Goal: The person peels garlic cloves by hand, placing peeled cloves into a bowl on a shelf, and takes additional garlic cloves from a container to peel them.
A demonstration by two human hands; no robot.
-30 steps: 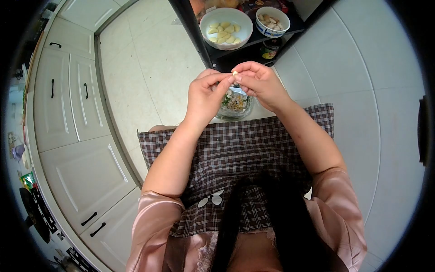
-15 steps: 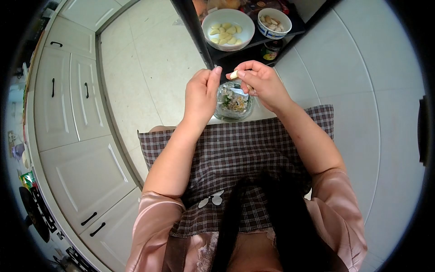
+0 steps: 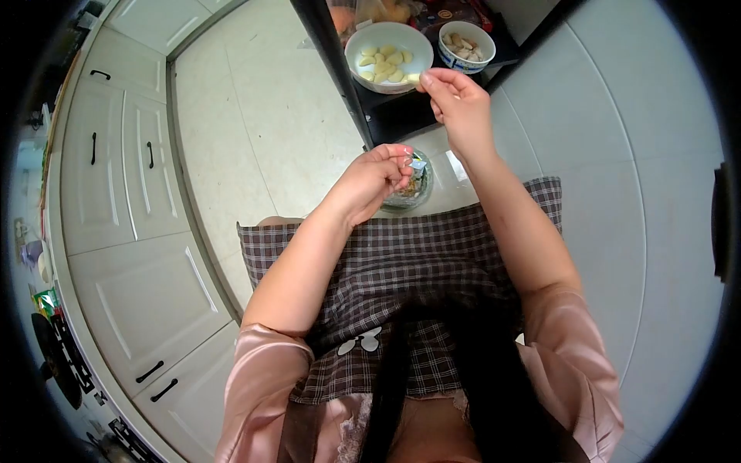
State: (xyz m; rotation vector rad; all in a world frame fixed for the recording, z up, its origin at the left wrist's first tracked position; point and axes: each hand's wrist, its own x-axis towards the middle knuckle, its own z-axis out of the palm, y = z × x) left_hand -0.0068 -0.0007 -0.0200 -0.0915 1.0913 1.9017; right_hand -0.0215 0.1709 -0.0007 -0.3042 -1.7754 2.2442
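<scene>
To the left of the black shelf (image 3: 397, 116), a pale tiled floor (image 3: 239, 123) is bordered by cream cabinets (image 3: 150, 293), fitted with dark handles and topped by a counter (image 3: 52, 208), on which small items are crowded at the dim edge of view; to the shelf's right, blue-grey tiles (image 3: 587, 123) are seen. On the person's side of the shelf, a brown checked apron (image 3: 386, 255) is worn; on the shelf itself, a large white bowl (image 3: 413, 45) is set, with a small patterned bowl (image 3: 461, 67) to its right; between shelf and apron, a clear container (image 3: 429, 185) of scraps is partly covered from view by the left hand (image 3: 369, 177); its fingers are curled in towards the thumb, and whether anything is held cannot be told. By the shelf's front edge, the right hand (image 3: 463, 114) is raised; a pale garlic clove (image 3: 414, 78) is pinched between its thumb and fingers, seen against the white bowl's near rim; inside that bowl, peeled cloves (image 3: 378, 65) are gathered, and in the small bowl, browner pieces (image 3: 465, 48) are heaped.
</scene>
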